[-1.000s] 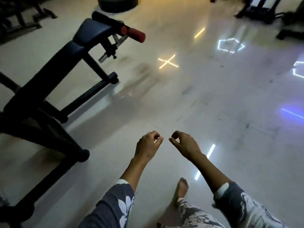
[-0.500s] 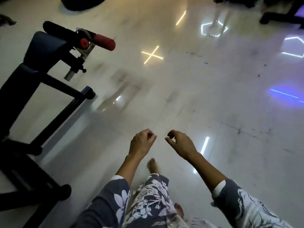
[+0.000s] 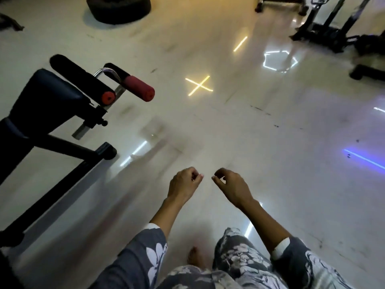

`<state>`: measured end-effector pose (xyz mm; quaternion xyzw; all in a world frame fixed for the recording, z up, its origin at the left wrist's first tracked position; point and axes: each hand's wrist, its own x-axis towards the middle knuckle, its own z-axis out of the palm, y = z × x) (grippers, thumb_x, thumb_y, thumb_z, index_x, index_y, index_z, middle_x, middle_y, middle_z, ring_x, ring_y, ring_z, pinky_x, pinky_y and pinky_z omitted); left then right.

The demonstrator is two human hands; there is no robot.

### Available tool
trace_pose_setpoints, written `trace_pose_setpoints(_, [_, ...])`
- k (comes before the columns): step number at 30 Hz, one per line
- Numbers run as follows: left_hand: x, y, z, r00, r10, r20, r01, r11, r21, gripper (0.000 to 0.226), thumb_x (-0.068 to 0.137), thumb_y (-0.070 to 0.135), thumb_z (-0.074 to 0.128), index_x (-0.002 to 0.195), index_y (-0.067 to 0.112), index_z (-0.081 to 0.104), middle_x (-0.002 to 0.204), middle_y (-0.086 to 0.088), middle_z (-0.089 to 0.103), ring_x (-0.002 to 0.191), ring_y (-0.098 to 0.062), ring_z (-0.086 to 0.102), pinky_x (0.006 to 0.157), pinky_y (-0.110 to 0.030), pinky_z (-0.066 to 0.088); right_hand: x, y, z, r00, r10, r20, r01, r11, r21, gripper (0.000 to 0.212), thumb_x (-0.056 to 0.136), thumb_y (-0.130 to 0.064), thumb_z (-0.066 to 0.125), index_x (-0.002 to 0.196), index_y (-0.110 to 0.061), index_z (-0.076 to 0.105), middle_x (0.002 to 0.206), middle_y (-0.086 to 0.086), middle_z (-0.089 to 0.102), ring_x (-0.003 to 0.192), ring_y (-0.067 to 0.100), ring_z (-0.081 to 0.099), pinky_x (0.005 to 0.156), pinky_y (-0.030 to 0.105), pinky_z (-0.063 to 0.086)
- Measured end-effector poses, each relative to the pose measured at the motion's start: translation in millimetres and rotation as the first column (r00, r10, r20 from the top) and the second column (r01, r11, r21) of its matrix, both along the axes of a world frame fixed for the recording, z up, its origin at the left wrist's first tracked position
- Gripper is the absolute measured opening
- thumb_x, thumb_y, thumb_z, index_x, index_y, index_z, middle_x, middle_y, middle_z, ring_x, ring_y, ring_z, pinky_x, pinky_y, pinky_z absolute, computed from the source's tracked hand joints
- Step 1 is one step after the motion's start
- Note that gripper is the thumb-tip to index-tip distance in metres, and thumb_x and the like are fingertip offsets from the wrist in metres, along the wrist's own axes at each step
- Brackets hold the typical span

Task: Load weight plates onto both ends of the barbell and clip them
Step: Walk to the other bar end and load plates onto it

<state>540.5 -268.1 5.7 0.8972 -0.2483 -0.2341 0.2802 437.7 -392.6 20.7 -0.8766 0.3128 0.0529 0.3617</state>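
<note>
No barbell, weight plate or clip shows in the head view. My left hand (image 3: 183, 184) and my right hand (image 3: 231, 185) hang side by side over the pale glossy floor (image 3: 260, 155), a small gap between them. The fingers of both are loosely curled and nothing is in either one. Below them are my patterned sleeves, a patterned trouser leg and a bare foot (image 3: 194, 256) on the floor.
A black padded bench (image 3: 52, 94) with red-tipped foam rollers (image 3: 138, 88) stands at the left, its base bar (image 3: 54, 182) running toward me. A large black tyre (image 3: 118, 7) lies at the top. Black machine frames (image 3: 329, 28) stand at the top right.
The view has lifted, bringing the tyre and the right-hand machines back in. The bench sits lower in frame. My legs have swapped in stride. Both hands stay curled and together.
</note>
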Motion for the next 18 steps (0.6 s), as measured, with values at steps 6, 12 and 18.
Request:
trace_pose_setpoints(6, [127.1,-116.3,-8.3,0.998,-0.049,0.033,0.049,0.999,0.005,0.026,0.090,0.040,0.054,0.096,0.016,0.063,0.097,-0.002,0.070,0.085,-0.017,0.063,0.072,-0.027,0.050,126.5,-120.9,-10.3,0.996,-0.018,0.082,0.018,1.000,0.001,0.027,0.093,-0.035,0.049,0.106,-0.015,0.061,0.111,0.002,0.067,0.102,0.021,0.060,0.084,0.035,0.049])
trace_pose_setpoints(12, [257.4,-234.9,0.8,0.999,-0.020,0.026,0.019,0.999,0.040,0.024,0.090,0.039,0.055,0.099,0.017,0.063,0.101,0.001,0.069,0.090,-0.014,0.063,0.078,-0.031,0.055,266.5,-252.1,-5.8,0.998,0.032,0.060,-0.034,0.999,0.040,0.029,0.094,-0.038,0.046,0.105,-0.015,0.061,0.113,0.004,0.066,0.104,0.022,0.059,0.085,0.036,0.048])
trace_pose_setpoints(18, [390.3,-329.8,11.1,0.996,0.081,0.028,-0.081,0.997,-0.003,0.024,0.090,0.038,0.055,0.098,0.017,0.063,0.099,0.000,0.069,0.089,-0.017,0.063,0.080,-0.039,0.055,409.6,-346.4,1.5,0.993,0.115,0.020,-0.116,0.991,0.064,0.030,0.094,-0.037,0.046,0.107,-0.014,0.060,0.115,0.003,0.065,0.106,0.022,0.058,0.085,0.035,0.047])
